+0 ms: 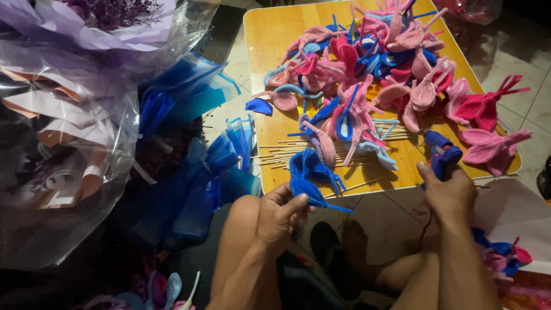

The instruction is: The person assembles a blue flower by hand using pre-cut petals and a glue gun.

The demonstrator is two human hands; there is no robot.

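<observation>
Left hand (279, 213) grip pinches a blue pipe-cleaner flower (310, 175) between thumb and fingers, at the near edge of the bench (275, 34); its petals sit just over the bench edge, stem end pointing right. Right hand (450, 192) grip is wrapped tight around a blue glue gun (441, 152), nozzle aimed up-left over the bench, near the front right corner. Hands are well apart. On the bench: a big heap of pink and blue pipe-cleaner petals (373, 69), and a bundle of thin wooden sticks (287, 152) lying flat, just behind the held flower. Left of the bench: blue mesh wrapping (189, 172) and clear plastic-wrapped bouquets (63, 115). More pink and blue pieces (502, 255) at lower right, beside the right forearm.
</observation>
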